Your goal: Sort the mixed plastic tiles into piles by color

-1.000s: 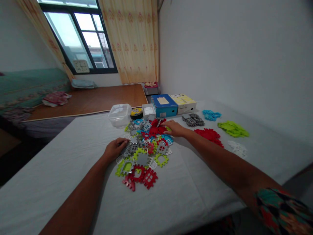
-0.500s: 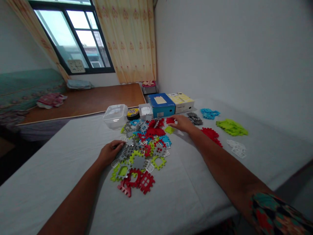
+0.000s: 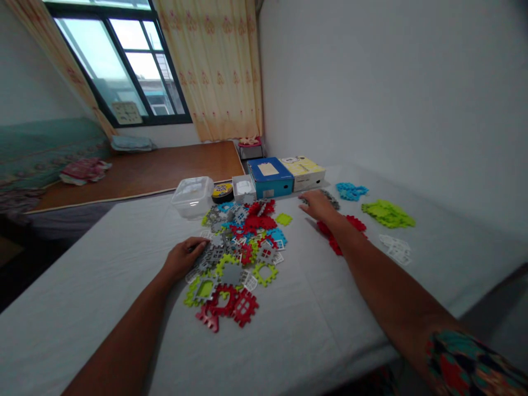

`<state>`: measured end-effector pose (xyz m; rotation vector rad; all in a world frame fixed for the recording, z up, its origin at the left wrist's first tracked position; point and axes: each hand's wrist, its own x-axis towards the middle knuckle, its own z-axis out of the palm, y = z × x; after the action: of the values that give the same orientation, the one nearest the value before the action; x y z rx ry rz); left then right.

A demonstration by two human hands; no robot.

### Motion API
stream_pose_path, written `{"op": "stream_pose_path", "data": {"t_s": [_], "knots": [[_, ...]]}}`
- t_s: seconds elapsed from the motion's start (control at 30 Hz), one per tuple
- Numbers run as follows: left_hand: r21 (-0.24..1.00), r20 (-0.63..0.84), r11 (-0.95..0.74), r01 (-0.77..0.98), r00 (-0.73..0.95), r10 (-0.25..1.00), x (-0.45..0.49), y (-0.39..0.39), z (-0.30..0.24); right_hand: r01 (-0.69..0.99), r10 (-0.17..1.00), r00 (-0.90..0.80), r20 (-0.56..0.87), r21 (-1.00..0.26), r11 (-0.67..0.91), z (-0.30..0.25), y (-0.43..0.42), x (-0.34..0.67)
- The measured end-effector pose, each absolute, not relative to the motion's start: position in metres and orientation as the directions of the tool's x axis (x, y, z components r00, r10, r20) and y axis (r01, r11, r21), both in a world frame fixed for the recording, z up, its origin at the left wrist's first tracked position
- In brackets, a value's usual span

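A mixed pile of flat interlocking plastic pieces (image 3: pixel 243 242) in red, green, grey, blue and white lies mid-table. My left hand (image 3: pixel 181 258) rests at the pile's left edge, fingers curled onto grey pieces. My right hand (image 3: pixel 317 204) reaches palm down to the right of the pile, between the grey stack (image 3: pixel 333 197) and the red stack (image 3: pixel 355 223). Its fingers are bent together and whatever they hold is hidden. A single green piece (image 3: pixel 284 219) lies just left of it.
Sorted stacks sit to the right: blue (image 3: pixel 350 191), green (image 3: pixel 388 213), white (image 3: pixel 394 248). A blue box (image 3: pixel 270 176), a yellow-topped box (image 3: pixel 303 170), a small white box (image 3: pixel 243 187), a round tin (image 3: pixel 223 191) and a clear tub (image 3: pixel 193 195) line the back of the white-covered table (image 3: pixel 289 330).
My right hand lifted a red piece out of the mixed pile and carried it right, to the red and grey stacks. My left hand has stayed at the pile's edge.
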<state>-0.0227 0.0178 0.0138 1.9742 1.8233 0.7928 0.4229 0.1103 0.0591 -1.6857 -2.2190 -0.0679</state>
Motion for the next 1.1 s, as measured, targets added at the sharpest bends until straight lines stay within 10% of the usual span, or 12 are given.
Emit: {"op": "stream_pose_path", "data": {"t_s": [0.17, 0.5, 0.83, 1.1], "knots": [[0.593, 0.175, -0.122, 0.796, 0.021, 0.984, -0.022, 0.017, 0.014, 0.747, 0.796, -0.547, 0.260, -0.279, 0.604, 0.042, 0.095, 0.355], [0.605, 0.175, -0.134, 0.785, 0.033, 0.984, -0.022, 0.017, 0.014, 0.734, 0.775, -0.596, 0.209, -0.251, 0.632, 0.026, 0.092, 0.344], [0.600, 0.175, -0.127, 0.790, 0.026, 0.984, -0.022, 0.017, 0.015, 0.910, 0.887, -0.155, 0.434, -0.287, 0.300, 0.053, 0.121, 0.430], [0.608, 0.167, -0.101, 0.787, -0.003, 0.986, -0.020, 0.017, 0.017, 0.961, 0.949, 0.165, 0.268, -0.262, -0.093, 0.041, 0.137, 0.516]]}}
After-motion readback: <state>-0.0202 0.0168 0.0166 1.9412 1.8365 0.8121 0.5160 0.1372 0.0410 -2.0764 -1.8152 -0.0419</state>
